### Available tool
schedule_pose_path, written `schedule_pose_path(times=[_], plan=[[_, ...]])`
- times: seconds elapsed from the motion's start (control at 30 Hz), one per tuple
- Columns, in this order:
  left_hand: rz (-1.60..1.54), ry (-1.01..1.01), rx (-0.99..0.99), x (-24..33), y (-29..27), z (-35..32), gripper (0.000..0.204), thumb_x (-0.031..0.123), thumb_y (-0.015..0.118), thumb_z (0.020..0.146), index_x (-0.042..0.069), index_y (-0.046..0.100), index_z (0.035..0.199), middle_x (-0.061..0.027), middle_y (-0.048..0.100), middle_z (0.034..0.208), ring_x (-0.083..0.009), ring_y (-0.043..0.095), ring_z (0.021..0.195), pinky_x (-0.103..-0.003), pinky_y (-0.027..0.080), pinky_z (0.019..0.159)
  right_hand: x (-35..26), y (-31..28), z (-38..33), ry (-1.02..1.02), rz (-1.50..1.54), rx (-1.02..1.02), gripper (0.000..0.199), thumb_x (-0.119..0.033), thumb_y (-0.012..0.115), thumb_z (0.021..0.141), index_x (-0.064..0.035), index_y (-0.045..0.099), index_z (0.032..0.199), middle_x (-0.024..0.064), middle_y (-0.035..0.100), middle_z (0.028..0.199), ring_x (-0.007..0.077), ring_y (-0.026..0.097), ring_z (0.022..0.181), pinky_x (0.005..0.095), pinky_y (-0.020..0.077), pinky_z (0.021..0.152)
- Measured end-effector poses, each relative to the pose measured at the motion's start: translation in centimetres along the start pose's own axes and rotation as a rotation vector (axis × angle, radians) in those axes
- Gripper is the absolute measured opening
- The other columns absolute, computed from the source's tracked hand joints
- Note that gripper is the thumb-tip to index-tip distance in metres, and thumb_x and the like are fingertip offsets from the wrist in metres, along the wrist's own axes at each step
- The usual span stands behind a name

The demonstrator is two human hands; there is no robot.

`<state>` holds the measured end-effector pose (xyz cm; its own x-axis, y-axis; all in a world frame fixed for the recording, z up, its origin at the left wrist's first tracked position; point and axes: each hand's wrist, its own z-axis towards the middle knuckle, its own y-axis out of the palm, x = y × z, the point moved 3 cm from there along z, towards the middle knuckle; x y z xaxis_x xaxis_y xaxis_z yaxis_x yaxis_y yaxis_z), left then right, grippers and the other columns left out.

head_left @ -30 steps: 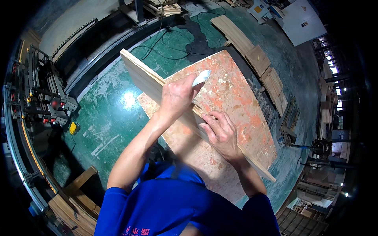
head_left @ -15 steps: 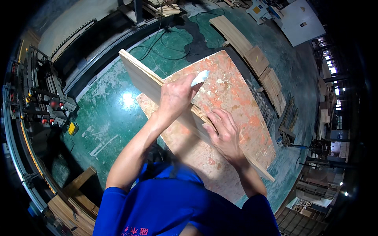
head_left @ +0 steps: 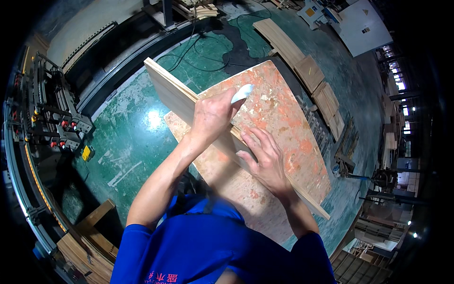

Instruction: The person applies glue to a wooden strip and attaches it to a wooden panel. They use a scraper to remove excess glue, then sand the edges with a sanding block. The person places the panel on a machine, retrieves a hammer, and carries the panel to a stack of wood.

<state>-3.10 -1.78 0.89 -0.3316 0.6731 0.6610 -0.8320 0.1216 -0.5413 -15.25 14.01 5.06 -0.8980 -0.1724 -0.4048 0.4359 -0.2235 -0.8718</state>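
A long wooden board [head_left: 170,94] stands on its narrow edge, running diagonally across a worktable with an orange-and-tan mottled top [head_left: 295,137]. My left hand [head_left: 212,113] is closed over the board's upper edge, around a smooth white object [head_left: 242,93] whose rounded end sticks out past the fingers. The rest of that object is hidden in the grip, so its kind does not show. Further along the same edge, my right hand [head_left: 266,161] rests with thumb and fingers apart, fingertips at the edge, holding nothing.
Flat wooden panels [head_left: 309,73] lie in a row beyond the table to the right. Black cables [head_left: 191,54] trail over the green floor [head_left: 127,142]. Machinery with red knobs [head_left: 68,125] stands at the left, near a small yellow box [head_left: 87,153]. Stacked boards [head_left: 78,253] sit lower left.
My right hand has slid slightly back along the board's edge toward my left hand, its fingers straighter. The left hand, the white object and the board look nearly the same.
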Motion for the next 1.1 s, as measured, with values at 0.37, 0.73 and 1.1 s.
schedule_pose_path(times=[0.37,0.73,1.1], plan=[[-0.014,0.020,0.020,0.0,0.3,0.2,0.037,0.009,0.078,0.087,0.005,0.067,0.121,-0.0171,0.072,0.081,-0.0365,0.073,0.076,-0.044,0.057,0.063,0.9,0.2,-1.3,0.001,-0.050,-0.024,0.047,-0.017,0.082,0.087,-0.0020,0.069,0.129,0.0212,0.063,0.130,0.0387,0.063,0.118,0.0482,0.0539,0.098],[0.032,-0.009,-0.007,0.0,0.4,0.1,0.035,0.012,0.079,0.088,0.006,0.067,0.120,-0.0160,0.071,0.078,-0.0346,0.073,0.073,-0.043,0.056,0.060,0.5,0.3,-1.0,-0.064,-0.097,-0.029,0.044,-0.018,0.080,0.089,-0.0032,0.070,0.129,0.0208,0.064,0.129,0.0392,0.062,0.122,0.0489,0.0531,0.100],[0.001,0.032,0.032,0.4,0.0,0.3,0.040,0.013,0.080,0.088,0.009,0.067,0.126,-0.0151,0.072,0.079,-0.0342,0.072,0.072,-0.043,0.055,0.060,1.0,-0.8,-0.7,0.033,-0.008,0.011,0.050,-0.017,0.080,0.089,-0.0043,0.066,0.136,0.0226,0.060,0.138,0.0414,0.058,0.128,0.0498,0.0509,0.104]])
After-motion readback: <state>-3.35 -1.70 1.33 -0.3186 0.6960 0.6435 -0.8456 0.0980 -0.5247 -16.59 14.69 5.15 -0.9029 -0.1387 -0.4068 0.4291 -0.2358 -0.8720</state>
